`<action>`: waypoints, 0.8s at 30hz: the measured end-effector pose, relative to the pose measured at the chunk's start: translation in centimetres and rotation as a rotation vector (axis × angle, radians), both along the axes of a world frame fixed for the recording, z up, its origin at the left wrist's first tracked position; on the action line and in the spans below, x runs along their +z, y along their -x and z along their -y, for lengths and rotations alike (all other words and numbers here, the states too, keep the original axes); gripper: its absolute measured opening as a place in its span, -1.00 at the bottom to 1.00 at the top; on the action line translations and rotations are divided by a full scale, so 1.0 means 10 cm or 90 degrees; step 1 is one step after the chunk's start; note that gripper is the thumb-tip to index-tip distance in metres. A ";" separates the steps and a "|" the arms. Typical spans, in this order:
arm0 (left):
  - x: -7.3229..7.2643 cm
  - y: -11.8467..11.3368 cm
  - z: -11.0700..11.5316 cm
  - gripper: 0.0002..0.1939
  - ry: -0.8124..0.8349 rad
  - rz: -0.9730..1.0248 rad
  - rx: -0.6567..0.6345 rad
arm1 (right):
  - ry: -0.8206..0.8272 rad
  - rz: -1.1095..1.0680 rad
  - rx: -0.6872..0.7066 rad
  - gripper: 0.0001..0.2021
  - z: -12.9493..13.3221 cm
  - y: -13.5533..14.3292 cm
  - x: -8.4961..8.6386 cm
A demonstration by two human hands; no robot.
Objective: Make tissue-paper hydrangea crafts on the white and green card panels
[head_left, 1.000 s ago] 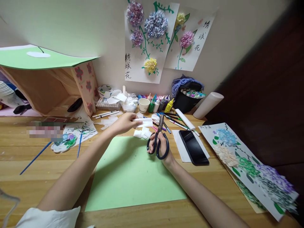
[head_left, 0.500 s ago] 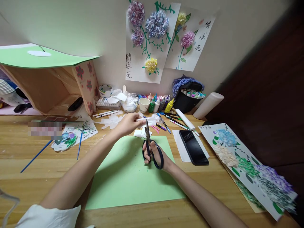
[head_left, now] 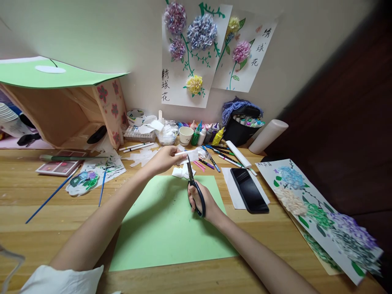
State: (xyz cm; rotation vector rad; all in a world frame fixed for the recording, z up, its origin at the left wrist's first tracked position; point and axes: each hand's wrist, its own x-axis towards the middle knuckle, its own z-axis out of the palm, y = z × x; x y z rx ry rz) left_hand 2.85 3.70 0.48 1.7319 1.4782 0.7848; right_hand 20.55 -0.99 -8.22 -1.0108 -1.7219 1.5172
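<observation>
My left hand pinches a white paper strip that sticks out to the right. In my right hand is a pair of black-handled scissors, blades pointing up and meeting the strip's lower edge. The blades look nearly closed. Under both hands lies a light green sheet on the wooden table. Small cut white paper pieces rest at its far edge, just below the strip.
A phone lies on white paper at the right, near a flower picture. Pens, a paper cup and paint bottles stand or lie behind. Left are a paint palette and brushes.
The scissors have gone from open to nearly closed at the paper strip, and their handles have come together. My left hand has hardly moved.
</observation>
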 end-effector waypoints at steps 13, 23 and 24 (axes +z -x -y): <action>0.05 -0.01 0.04 -0.61 -0.001 -0.029 -0.076 | 0.010 -0.003 0.025 -0.46 -0.01 0.00 -0.05; -0.02 0.04 -0.02 -0.59 0.023 -0.015 -0.092 | 0.081 0.029 -0.048 -0.54 0.05 0.03 0.05; -0.04 0.05 -0.03 -0.59 0.026 -0.023 -0.096 | 0.101 0.029 -0.053 -0.52 0.04 0.04 0.05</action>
